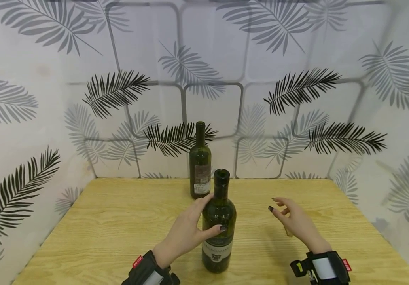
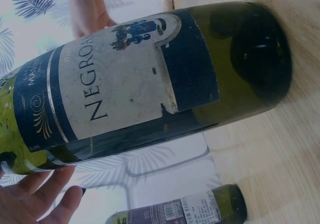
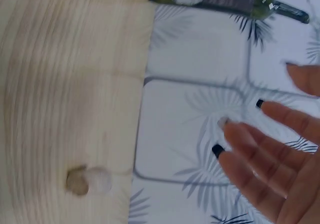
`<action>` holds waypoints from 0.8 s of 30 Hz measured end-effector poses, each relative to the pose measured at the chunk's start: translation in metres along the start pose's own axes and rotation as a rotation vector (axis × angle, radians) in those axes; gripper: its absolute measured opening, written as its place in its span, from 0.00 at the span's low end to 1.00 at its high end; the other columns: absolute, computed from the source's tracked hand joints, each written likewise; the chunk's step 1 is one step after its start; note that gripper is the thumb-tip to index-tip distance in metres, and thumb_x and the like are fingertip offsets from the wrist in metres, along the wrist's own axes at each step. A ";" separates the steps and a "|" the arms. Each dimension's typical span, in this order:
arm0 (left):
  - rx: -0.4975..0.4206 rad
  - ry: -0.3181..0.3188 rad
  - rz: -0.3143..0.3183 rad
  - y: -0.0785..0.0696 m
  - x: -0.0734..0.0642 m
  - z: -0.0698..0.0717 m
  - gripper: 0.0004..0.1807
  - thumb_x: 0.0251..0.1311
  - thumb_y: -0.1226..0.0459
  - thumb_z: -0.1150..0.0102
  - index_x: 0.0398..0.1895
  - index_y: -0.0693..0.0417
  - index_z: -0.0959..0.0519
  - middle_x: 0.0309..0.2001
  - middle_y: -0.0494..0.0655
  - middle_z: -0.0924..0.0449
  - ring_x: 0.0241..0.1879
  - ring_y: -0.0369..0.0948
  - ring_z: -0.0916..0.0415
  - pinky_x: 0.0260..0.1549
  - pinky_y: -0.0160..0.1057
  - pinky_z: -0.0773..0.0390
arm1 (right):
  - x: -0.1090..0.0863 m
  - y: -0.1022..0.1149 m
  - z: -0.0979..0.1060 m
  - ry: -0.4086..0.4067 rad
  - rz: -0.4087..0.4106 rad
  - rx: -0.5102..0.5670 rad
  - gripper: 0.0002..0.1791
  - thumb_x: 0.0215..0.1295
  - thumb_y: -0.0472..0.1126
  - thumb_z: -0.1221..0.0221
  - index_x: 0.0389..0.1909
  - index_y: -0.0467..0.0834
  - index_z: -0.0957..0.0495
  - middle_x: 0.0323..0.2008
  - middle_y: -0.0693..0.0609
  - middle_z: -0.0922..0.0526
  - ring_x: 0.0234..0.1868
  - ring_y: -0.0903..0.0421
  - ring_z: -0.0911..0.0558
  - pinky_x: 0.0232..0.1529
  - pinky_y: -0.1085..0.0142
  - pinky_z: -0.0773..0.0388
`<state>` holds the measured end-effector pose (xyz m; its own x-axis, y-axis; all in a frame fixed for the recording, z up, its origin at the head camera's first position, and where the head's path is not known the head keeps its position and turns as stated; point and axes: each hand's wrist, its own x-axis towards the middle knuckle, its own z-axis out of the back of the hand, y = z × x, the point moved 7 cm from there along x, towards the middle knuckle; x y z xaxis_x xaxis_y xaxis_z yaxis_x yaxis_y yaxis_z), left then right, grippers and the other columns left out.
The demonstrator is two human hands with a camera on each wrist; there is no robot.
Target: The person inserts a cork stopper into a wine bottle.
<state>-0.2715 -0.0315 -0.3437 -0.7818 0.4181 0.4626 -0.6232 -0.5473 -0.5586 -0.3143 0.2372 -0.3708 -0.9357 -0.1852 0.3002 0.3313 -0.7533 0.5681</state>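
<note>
A pale wall [image 1: 208, 47] printed with grey and black leaves rises behind the wood-grain counter [image 1: 119, 221]. Nearest me on that counter, the front bottle [image 1: 216, 253] stands upright, green glass with a cream and dark blue label, its mouth uncovered. Farther back, close to the wall, is the slightly smaller-looking back bottle [image 1: 200, 170], also upright, dark red label facing out. The person's left hand [image 1: 187, 229] grasps the front bottle around its shoulder, thumb across the near side. The right hand [image 1: 295, 221] hangs over the counter well to the bottle's right, fingers loosely bent and holding nothing. Black straps [image 1: 323, 269] circle both wrists. Smallest is a cork [image 3: 89, 180], on the counter near the right hand
</note>
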 end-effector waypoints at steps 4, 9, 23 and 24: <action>-0.002 -0.005 -0.004 -0.001 0.000 0.001 0.41 0.58 0.47 0.40 0.71 0.49 0.43 0.65 0.55 0.36 0.56 0.53 0.29 0.49 0.53 0.25 | 0.002 -0.024 0.001 0.000 -0.081 -0.159 0.21 0.64 0.36 0.43 0.54 0.27 0.29 0.40 0.32 0.24 0.29 0.48 0.22 0.23 0.60 0.28; 0.001 -0.015 -0.016 -0.001 0.000 0.002 0.41 0.58 0.48 0.39 0.71 0.50 0.43 0.64 0.55 0.35 0.55 0.53 0.28 0.48 0.53 0.25 | 0.000 -0.047 -0.004 0.035 -0.145 -0.286 0.20 0.60 0.34 0.41 0.49 0.25 0.27 0.33 0.36 0.23 0.24 0.51 0.25 0.22 0.61 0.29; -0.014 0.008 0.005 -0.002 -0.001 0.001 0.40 0.59 0.48 0.41 0.71 0.49 0.44 0.65 0.56 0.36 0.57 0.54 0.30 0.49 0.55 0.26 | 0.002 -0.075 -0.023 0.215 -0.265 -0.323 0.21 0.61 0.36 0.45 0.49 0.24 0.28 0.38 0.33 0.20 0.25 0.53 0.29 0.26 0.61 0.32; -0.012 0.008 0.006 -0.002 -0.001 0.001 0.40 0.59 0.47 0.41 0.71 0.49 0.44 0.65 0.55 0.36 0.57 0.54 0.30 0.49 0.55 0.26 | 0.002 -0.075 -0.024 0.219 -0.267 -0.322 0.20 0.61 0.36 0.45 0.49 0.24 0.28 0.38 0.33 0.20 0.25 0.53 0.29 0.26 0.61 0.32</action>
<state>-0.2692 -0.0317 -0.3426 -0.7856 0.4204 0.4540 -0.6187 -0.5408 -0.5698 -0.3438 0.2785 -0.4309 -0.9981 -0.0607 -0.0121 0.0535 -0.9438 0.3260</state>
